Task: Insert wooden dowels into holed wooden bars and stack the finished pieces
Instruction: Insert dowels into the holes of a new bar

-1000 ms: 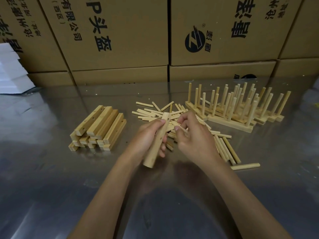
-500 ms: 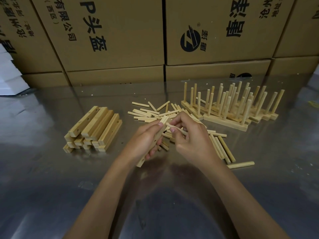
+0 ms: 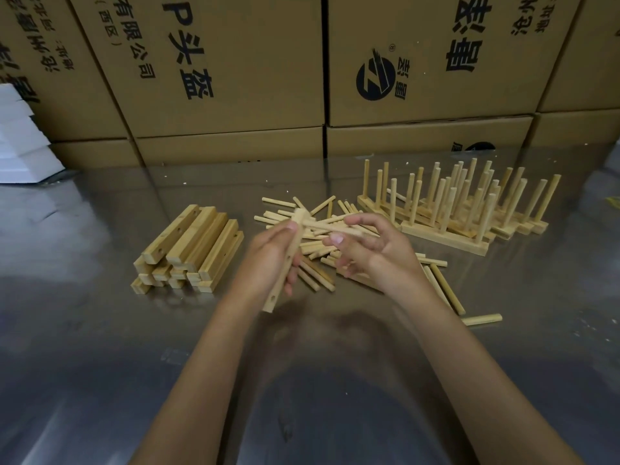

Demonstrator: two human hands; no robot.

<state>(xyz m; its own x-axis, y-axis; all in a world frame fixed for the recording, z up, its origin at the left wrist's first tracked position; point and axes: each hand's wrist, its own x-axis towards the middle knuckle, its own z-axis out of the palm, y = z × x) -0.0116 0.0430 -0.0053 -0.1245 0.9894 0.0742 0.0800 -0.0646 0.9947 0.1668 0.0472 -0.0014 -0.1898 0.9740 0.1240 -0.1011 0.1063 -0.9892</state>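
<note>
Mid-table, a holed bar point(image 3: 285, 263) is being gripped by the left hand point(image 3: 268, 260) while a dowel point(image 3: 330, 227) is being pinched into it by the right hand point(image 3: 372, 250); finished pieces point(image 3: 463, 209) are being stacked right, blank bars point(image 3: 191, 246) waiting left.

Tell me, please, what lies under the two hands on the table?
Under the left hand and right hand lies the pile of loose dowels, spread on the metal table. How many dowels the hands cover cannot be seen.
</note>
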